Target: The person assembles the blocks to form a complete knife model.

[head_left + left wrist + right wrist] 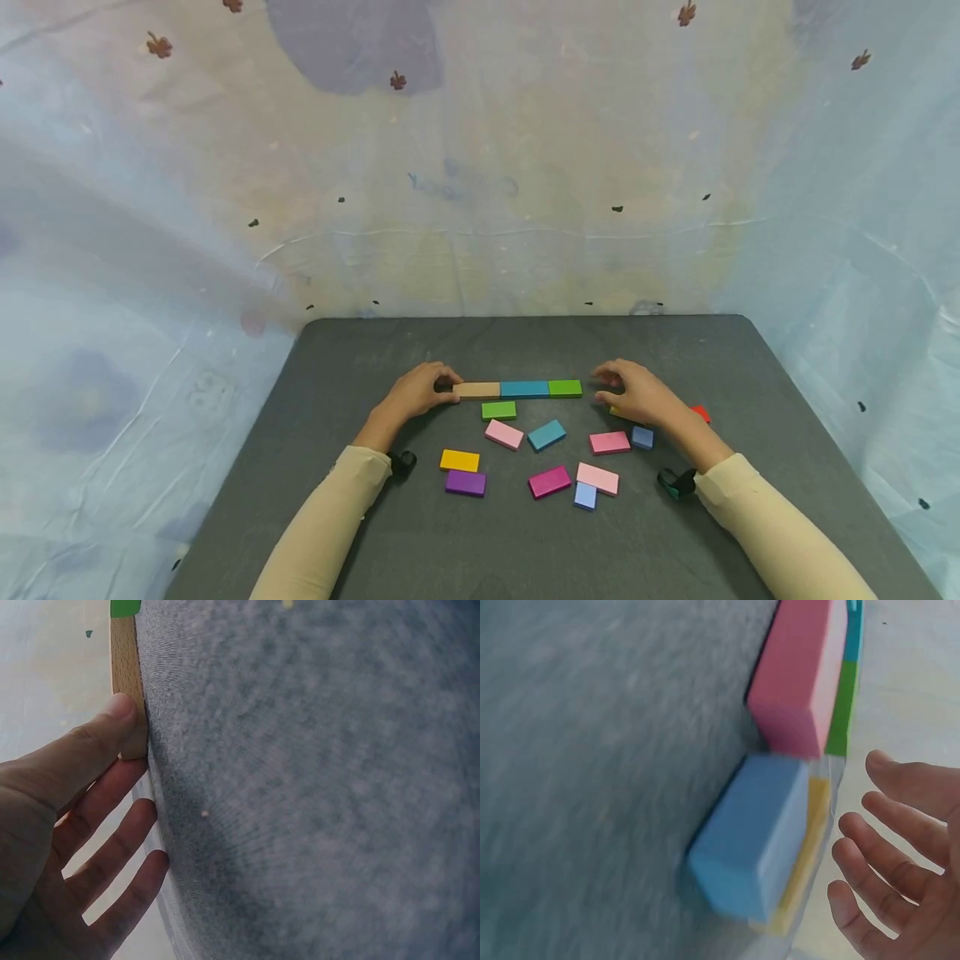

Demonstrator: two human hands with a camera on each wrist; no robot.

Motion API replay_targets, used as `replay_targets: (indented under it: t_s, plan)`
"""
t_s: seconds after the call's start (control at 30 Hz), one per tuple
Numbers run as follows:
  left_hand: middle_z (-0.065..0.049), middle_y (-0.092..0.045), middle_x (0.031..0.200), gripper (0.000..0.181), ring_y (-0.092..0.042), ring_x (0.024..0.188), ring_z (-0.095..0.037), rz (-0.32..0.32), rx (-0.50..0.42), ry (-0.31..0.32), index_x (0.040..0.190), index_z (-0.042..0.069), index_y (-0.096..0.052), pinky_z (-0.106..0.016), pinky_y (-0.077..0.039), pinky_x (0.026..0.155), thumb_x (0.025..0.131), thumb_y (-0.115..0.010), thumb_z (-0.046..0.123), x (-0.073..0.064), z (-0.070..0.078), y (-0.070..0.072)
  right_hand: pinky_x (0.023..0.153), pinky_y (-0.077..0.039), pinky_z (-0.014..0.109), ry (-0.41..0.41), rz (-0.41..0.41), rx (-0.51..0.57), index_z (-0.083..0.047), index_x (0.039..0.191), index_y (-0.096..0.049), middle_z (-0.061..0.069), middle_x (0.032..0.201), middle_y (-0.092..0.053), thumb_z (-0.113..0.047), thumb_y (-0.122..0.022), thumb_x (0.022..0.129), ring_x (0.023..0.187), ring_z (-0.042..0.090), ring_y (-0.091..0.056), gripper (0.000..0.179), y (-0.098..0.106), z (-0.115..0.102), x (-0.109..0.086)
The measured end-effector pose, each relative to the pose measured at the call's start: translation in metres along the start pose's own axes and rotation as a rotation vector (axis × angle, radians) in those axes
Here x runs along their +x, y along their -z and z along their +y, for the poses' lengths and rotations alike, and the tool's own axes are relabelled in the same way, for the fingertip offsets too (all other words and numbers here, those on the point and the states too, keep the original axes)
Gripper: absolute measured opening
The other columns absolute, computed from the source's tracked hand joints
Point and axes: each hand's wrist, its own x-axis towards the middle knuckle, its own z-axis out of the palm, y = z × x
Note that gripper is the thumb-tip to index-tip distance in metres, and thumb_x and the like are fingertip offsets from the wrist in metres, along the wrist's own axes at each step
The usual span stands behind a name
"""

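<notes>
Note tan block [477,391] pinched at outer end between left hand's [417,391] thumb and index finger, long axis running rightward from there through blue block [524,390] to green block [565,389], just left of right hand's [636,393] empty, loosely spread fingers.

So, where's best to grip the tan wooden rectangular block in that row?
Probably at its outer left end, coming from the left, as the left hand does. The tan wooden rectangular block has its right end up against the blue rectangular block, leaving little finger room.
</notes>
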Motion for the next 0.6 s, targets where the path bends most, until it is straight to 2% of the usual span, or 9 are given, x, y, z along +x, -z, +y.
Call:
replay_targets:
  t_s: [0.23, 0.6]
  plan:
    - [0.003, -0.073, 0.116, 0.031, -0.068, 0.111, -0.019, 0.000, 0.000, -0.003, 0.123, 0.024, -0.079, -0.051, -0.055, 0.104, 0.094, -0.085, 0.035, 0.001, -0.002, 0.000, 0.089, -0.054, 0.051, -0.006, 0.015, -0.019, 0.003, 0.131, -0.071, 0.016, 0.120, -0.071, -0.016, -0.079, 0.100, 0.102, 0.029, -0.063, 0.037, 0.012, 0.008, -0.018]
    - [0.003, -0.072, 0.114, 0.031, -0.067, 0.109, -0.019, 0.009, 0.000, -0.018, 0.122, 0.024, -0.080, -0.052, -0.055, 0.103, 0.094, -0.086, 0.035, 0.000, -0.002, 0.000, 0.087, -0.054, 0.050, -0.052, 0.004, -0.032, 0.002, 0.126, -0.072, 0.012, 0.114, -0.071, -0.017, -0.080, 0.098, 0.098, 0.025, -0.061, 0.035, 0.015, 0.023, -0.041]
